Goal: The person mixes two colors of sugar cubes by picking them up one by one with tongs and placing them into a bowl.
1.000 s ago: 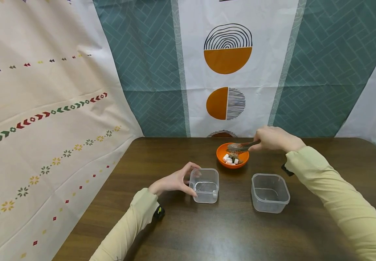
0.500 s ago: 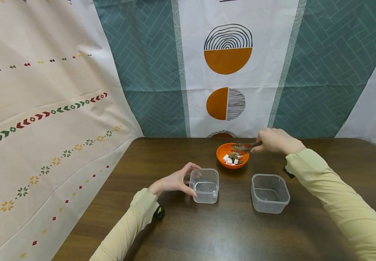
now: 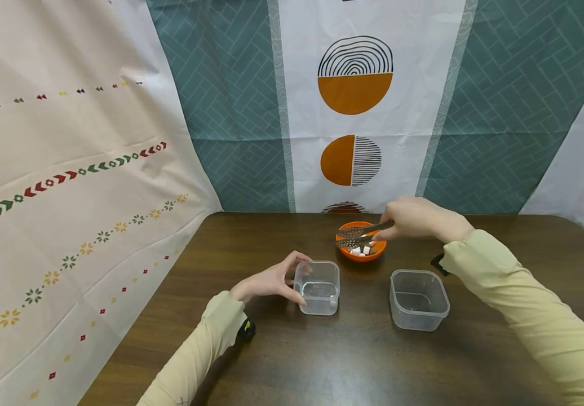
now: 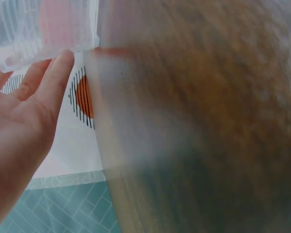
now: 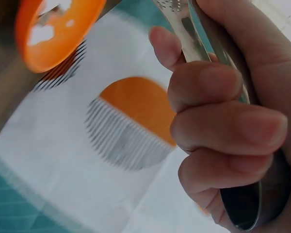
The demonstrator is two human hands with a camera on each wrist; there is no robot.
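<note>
My left hand (image 3: 271, 282) holds a clear square plastic container (image 3: 318, 308) by its left side, thumb in front and fingers behind. In the left wrist view, the fingertips touch the wall of that container (image 4: 82, 46). Metal tongs (image 3: 355, 231) with perforated ends are gripped in my right hand (image 3: 419, 217). Their two ends stand apart above the left part of an orange bowl (image 3: 363, 260). Small white cubes (image 3: 355, 251) and some darker pieces lie in the bowl, partly covered by the tongs. Whether anything sits between the tongs' ends, I cannot tell.
A second clear square container (image 3: 417, 322) stands to the right on the brown wooden table (image 3: 343, 361). Patterned cloth (image 3: 231, 113) hangs behind the table's far edge, and a cream cloth (image 3: 94, 169) hangs at the left.
The right hand has moved the tongs left, from over the bowl's right part to its left rim. The left hand and both containers have stayed in place.
</note>
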